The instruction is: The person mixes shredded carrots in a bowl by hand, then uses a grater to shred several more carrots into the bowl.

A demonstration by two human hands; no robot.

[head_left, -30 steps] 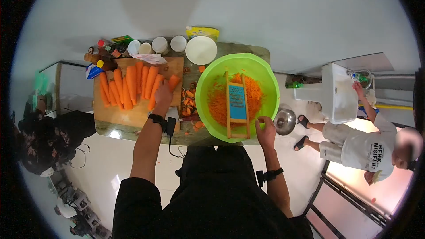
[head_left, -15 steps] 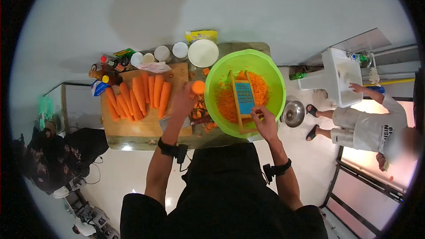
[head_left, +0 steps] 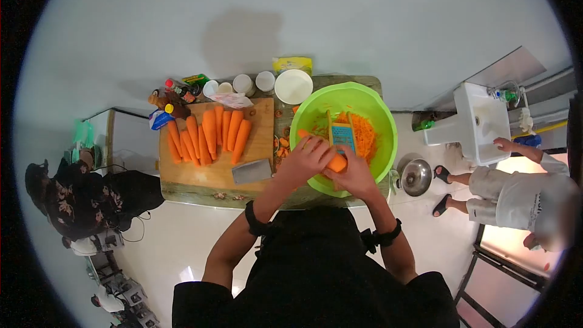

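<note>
A peeled carrot (head_left: 337, 163) is over the near end of the grater (head_left: 343, 135), inside the green basin (head_left: 389, 123). The left hand (head_left: 305, 158) is curled around the carrot, fingers partly closed; the right hand (head_left: 355, 175) is half closed against it, and whether it also grips the grater's frame cannot be told. Orange shreds (head_left: 365, 138) lie around the grater. Left of the basin, whole carrots (head_left: 209, 129) and a cleaver (head_left: 252, 172) rest on the cutting board (head_left: 262, 133), which sits on the desk (head_left: 206, 196).
</note>
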